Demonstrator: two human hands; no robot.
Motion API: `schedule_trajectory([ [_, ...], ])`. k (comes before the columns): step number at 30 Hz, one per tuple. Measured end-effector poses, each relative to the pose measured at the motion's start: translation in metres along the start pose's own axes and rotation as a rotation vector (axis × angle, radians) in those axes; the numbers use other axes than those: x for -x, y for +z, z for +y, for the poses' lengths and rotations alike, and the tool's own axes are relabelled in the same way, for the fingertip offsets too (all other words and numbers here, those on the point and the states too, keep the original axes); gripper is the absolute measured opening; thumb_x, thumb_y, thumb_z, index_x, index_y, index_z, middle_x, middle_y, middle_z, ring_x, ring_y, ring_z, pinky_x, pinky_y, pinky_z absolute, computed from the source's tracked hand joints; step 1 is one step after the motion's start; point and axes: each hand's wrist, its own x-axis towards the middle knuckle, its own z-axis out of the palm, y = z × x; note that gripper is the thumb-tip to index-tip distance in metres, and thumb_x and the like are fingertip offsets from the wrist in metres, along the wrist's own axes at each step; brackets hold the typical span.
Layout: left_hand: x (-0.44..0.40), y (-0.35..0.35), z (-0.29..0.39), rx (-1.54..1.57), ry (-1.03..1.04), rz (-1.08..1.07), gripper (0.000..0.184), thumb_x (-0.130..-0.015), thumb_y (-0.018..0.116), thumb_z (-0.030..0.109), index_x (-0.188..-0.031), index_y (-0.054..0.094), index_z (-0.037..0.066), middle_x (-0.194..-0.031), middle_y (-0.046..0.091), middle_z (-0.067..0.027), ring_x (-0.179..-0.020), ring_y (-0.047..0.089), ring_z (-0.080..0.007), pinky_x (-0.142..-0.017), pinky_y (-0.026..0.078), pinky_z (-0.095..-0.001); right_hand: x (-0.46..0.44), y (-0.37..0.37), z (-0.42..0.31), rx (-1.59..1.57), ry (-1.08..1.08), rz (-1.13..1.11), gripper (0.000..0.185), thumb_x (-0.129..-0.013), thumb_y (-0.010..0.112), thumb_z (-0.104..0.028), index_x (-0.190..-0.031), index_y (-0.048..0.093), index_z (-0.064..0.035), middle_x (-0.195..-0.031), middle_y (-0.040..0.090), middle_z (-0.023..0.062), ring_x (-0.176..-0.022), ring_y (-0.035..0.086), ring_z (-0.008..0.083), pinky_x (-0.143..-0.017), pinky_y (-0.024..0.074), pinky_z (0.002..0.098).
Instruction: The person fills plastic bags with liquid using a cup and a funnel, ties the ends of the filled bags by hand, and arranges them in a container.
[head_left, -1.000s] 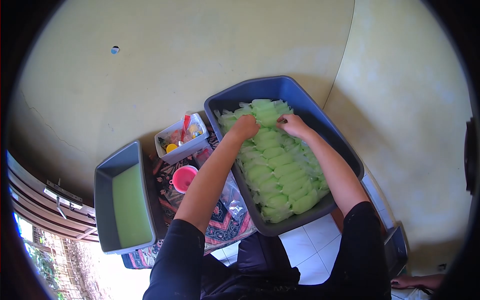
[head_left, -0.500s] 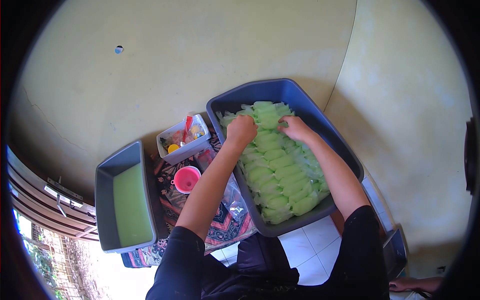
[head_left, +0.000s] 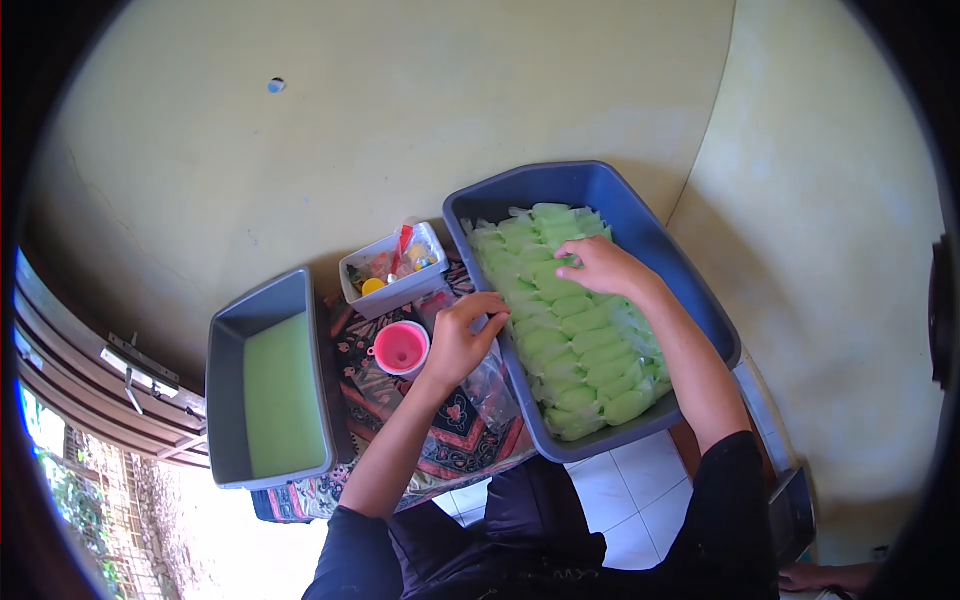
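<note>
A large grey tub (head_left: pixel 672 262) holds rows of clear plastic bags (head_left: pixel 588 338) filled with pale green liquid. Over the upper part of these bags is my right hand (head_left: pixel 604 266), its thumb and fingers apart. Whether its fingertips touch a bag I cannot tell. My left hand (head_left: pixel 466 338) is at the tub's left rim, with fingers loosely bent, a gap beside the thumb and nothing visible in it. Left of that hand, a pink funnel (head_left: pixel 403 348) rests on the patterned cloth, near some clear plastic packaging (head_left: pixel 487 385).
A second grey tub (head_left: pixel 326 400) on the left contains green liquid (head_left: pixel 285 400). Between the tubs, a small white basket (head_left: pixel 400 292) holds assorted small items. The wall (head_left: pixel 400 110) rises behind. Another person's hand (head_left: pixel 808 577) shows at the lower right.
My left hand has moved from above the bags down and left to the tub's rim, and its fingers have loosened. My right hand stays over the bags. The view has shifted slightly.
</note>
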Motion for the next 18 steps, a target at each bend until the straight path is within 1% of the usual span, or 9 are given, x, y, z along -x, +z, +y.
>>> schedule_trajectory([
  [4,0.044,-0.031,0.024,0.091,-0.181,0.072,0.008,-0.081,0.066,0.004,-0.088,0.069,0.001,-0.088,0.069,-0.0087,-0.084,0.066,-0.0190,-0.077,0.050,-0.0311,0.020,-0.007,-0.054,0.007,-0.114,-0.016,0.036,-0.085,0.063,-0.027,-0.110,0.061,-0.0019,-0.107,0.064,0.0207,-0.098,0.062,0.0339,-0.086,0.0486,0.0409],
  [6,0.069,-0.049,0.033,0.108,-0.352,0.040,0.011,-0.080,0.066,0.003,-0.090,0.069,0.000,-0.085,0.070,-0.0110,-0.079,0.067,-0.0210,-0.071,0.051,-0.0311,0.033,-0.003,-0.080,-0.061,-0.225,-0.005,0.033,-0.086,0.063,-0.025,-0.110,0.061,-0.0016,-0.106,0.064,0.0200,-0.096,0.063,0.0324,-0.085,0.0489,0.0400],
  [7,0.086,-0.054,0.029,0.165,-0.400,0.050,0.011,-0.081,0.066,0.004,-0.091,0.070,0.001,-0.083,0.070,-0.0107,-0.075,0.067,-0.0180,-0.067,0.051,-0.0285,0.040,-0.002,-0.094,-0.064,-0.240,-0.021,0.033,-0.086,0.063,-0.025,-0.110,0.061,-0.0016,-0.106,0.064,0.0200,-0.096,0.063,0.0324,-0.085,0.0489,0.0400],
  [9,0.110,-0.068,0.036,0.123,-0.431,0.061,0.011,-0.081,0.067,0.004,-0.091,0.070,0.001,-0.083,0.070,-0.0107,-0.075,0.067,-0.0178,-0.067,0.051,-0.0284,0.055,0.004,-0.119,-0.115,-0.272,-0.048,0.032,-0.084,0.066,-0.020,-0.110,0.061,-0.0020,-0.100,0.065,0.0162,-0.093,0.063,0.0292,-0.081,0.0490,0.0374],
  [13,0.161,-0.081,0.035,0.022,-0.480,0.129,0.012,-0.079,0.070,0.004,-0.091,0.070,0.001,-0.083,0.070,-0.0107,-0.078,0.068,-0.0182,-0.068,0.051,-0.0287,0.080,0.031,-0.153,-0.186,-0.357,-0.080,0.031,-0.083,0.067,-0.018,-0.109,0.062,-0.0021,-0.098,0.065,0.0139,-0.089,0.064,0.0281,-0.078,0.0505,0.0356],
  [14,0.173,-0.083,0.034,-0.014,-0.482,0.163,0.013,-0.078,0.071,0.004,-0.090,0.070,0.001,-0.083,0.070,-0.0104,-0.078,0.068,-0.0185,-0.069,0.051,-0.0290,0.086,0.040,-0.162,-0.187,-0.362,-0.090,0.031,-0.083,0.067,-0.018,-0.109,0.062,-0.0021,-0.098,0.065,0.0139,-0.089,0.064,0.0281,-0.078,0.0505,0.0356],
  [15,0.184,-0.085,0.034,-0.001,-0.536,0.170,0.017,-0.076,0.072,0.003,-0.092,0.069,0.002,-0.088,0.069,-0.0115,-0.081,0.068,-0.0205,-0.070,0.051,-0.0303,0.092,0.051,-0.172,-0.234,-0.419,-0.090,0.031,-0.084,0.066,-0.020,-0.109,0.062,-0.0020,-0.099,0.065,0.0142,-0.088,0.064,0.0298,-0.078,0.0509,0.0366],
  [16,0.191,-0.087,0.035,-0.004,-0.546,0.178,0.017,-0.076,0.072,0.003,-0.092,0.069,0.002,-0.088,0.069,-0.0115,-0.081,0.068,-0.0205,-0.070,0.051,-0.0303,0.098,0.061,-0.183,-0.283,-0.477,-0.092,0.031,-0.085,0.065,-0.022,-0.109,0.061,-0.0019,-0.099,0.065,0.0146,-0.086,0.065,0.0314,-0.077,0.0512,0.0376],
  [18,0.201,-0.091,0.040,-0.083,-0.559,0.122,0.023,-0.073,0.073,0.005,-0.096,0.068,0.002,-0.091,0.069,-0.0113,-0.084,0.066,-0.0206,-0.074,0.051,-0.0297,0.108,0.088,-0.200,-0.419,-0.472,-0.184,0.029,-0.083,0.067,-0.015,-0.108,0.062,-0.0023,-0.098,0.065,0.0139,-0.084,0.066,0.0272,-0.075,0.0522,0.0361],
])
